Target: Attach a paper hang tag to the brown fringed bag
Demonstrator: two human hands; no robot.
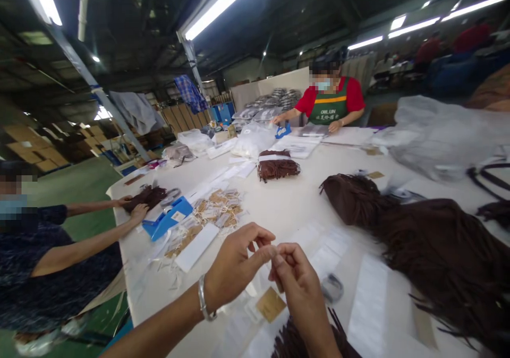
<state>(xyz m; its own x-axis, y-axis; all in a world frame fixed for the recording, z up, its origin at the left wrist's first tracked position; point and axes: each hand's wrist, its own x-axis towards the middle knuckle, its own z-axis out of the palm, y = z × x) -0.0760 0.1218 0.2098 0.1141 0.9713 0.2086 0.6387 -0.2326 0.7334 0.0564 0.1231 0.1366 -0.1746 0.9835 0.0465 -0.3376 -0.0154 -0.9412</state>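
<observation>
My left hand (239,260), with a silver bangle at its wrist, meets my right hand (298,281) above the near part of the table. Thumb and fingers of both are pinched together at the tips, and whatever lies between them is too small to make out. Just below the fingers is a tan cardboard tag (271,304) with a white piece beside it; whether it hangs from my fingers or lies on the table I cannot tell. Under my right wrist lies a dark brown fringed bundle (289,339), partly hidden. A roll of clear tape (332,288) is right of my right hand.
Brown fringed fabric (442,241) is heaped at the right. A banded brown bundle (278,165) sits mid-table. Left lie a pile of tags (223,208) and a blue tape dispenser (169,219). One co-worker handles brown fabric at left; another stands across the table (223,169).
</observation>
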